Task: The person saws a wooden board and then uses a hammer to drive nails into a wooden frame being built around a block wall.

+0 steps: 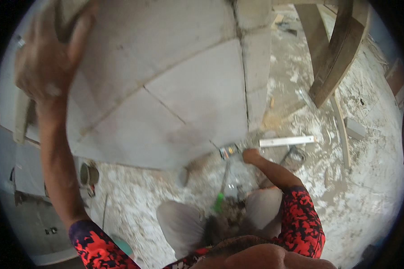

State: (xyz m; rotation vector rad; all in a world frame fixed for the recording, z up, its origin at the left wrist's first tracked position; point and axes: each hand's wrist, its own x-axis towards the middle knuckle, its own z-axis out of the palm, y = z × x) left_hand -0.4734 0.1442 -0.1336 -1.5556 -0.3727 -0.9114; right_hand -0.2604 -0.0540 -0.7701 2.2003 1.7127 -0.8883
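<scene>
Overhead, left hand (45, 58) on block wall (166, 89)

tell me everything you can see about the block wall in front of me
The wall is built of large, pale grey blocks that look like lightweight concrete, with thin dark joints between them. A vertical joint near its right end sets off a narrow column of blocks. Its face looks dusty and slightly stained low down. It stands on a rough floor spattered with white mortar. The left hand presses against its upper left part, gripping the top of a block. The right hand is low at its lower right corner.
</scene>
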